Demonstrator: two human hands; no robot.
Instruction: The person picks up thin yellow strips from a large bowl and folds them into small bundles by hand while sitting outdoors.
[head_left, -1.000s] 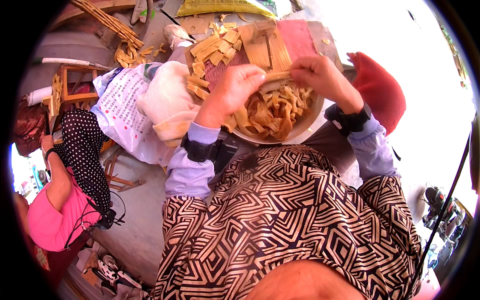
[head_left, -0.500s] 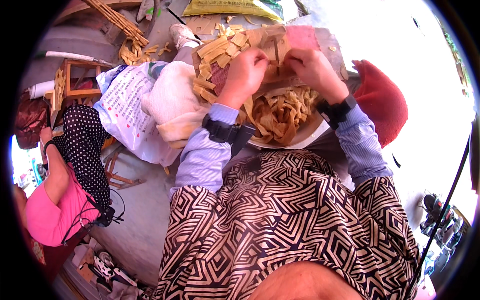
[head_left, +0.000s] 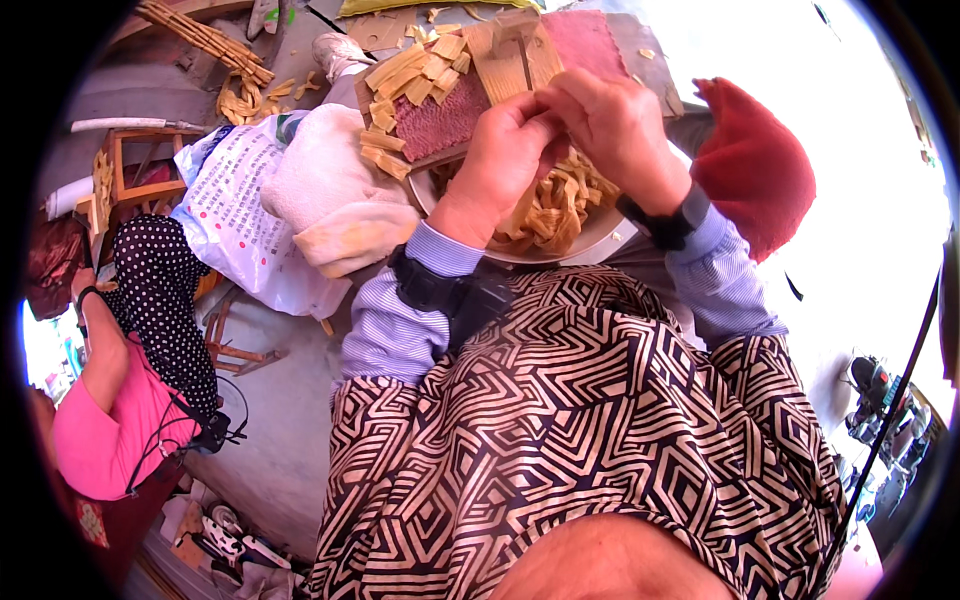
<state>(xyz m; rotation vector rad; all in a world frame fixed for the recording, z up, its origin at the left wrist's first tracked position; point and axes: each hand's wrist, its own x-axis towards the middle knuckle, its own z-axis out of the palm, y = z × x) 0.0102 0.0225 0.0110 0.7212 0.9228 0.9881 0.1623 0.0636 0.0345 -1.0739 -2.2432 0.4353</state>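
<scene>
Over a white basin (head_left: 603, 247) my left hand (head_left: 500, 160) and my right hand (head_left: 622, 125) meet at the fingertips. Both are closed in a pinch; what they hold, if anything, is hidden behind the fingers. Long tan, ribbon-like strips (head_left: 560, 210) lie curled in the basin below them. Just beyond stands a board (head_left: 655, 72) covered partly by dull red cloth (head_left: 450, 122). On it is a pale wooden block (head_left: 495, 62) with a dark upright piece in it. Short flat yellowish pieces (head_left: 425, 72) are heaped on the board's left side.
A white towel (head_left: 330, 190) and a printed plastic bag (head_left: 245, 215) lie at my left. Further left sits a person in pink (head_left: 120, 410), near a small wooden stool (head_left: 150, 165). Red cloth (head_left: 755, 170) is at my right. A bundle of thin sticks (head_left: 205, 42) lies far left.
My hands have come from apart over the wooden block to together, nearer me and above the basin. The block now shows more fully, and the view has shifted slightly.
</scene>
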